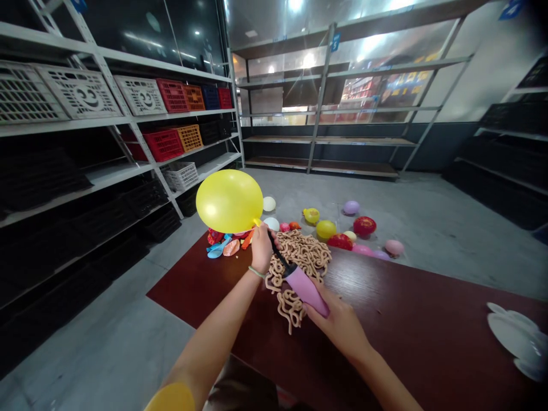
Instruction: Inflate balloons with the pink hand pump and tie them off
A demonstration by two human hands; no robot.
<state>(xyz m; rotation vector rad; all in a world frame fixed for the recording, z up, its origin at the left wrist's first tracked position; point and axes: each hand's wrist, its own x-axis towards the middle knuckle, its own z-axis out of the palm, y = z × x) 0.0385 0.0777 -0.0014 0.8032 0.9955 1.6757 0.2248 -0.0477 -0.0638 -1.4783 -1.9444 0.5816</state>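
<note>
Yellow latex balloon [229,201] stands inflated above the dark red bench [192,291], its neck pinched in the grip of the left hand [262,248], which wears a thin pale bracelet [257,272] at the wrist. The black nozzle [278,254] of a pink hand pump [306,291] reaches up into that neck, and the right hand [338,325] holds the pump's barrel in a firm, closed grip. Below both hands, a heap of crinkled tan strands [299,257] lies on the bench. Just left of the heap, near the bench's far edge, lies a small pile of limp balloons [222,245] in blue, orange and red. White dishes [511,337] are stacked at the bench's right end. Beyond the bench, inflated balloons [365,226] in white, yellow, red, lilac and pink are scattered across the grey floor [428,257], with metal shelving [363,141] farther back and plastic crates [172,95] on the shelves to the left.
</note>
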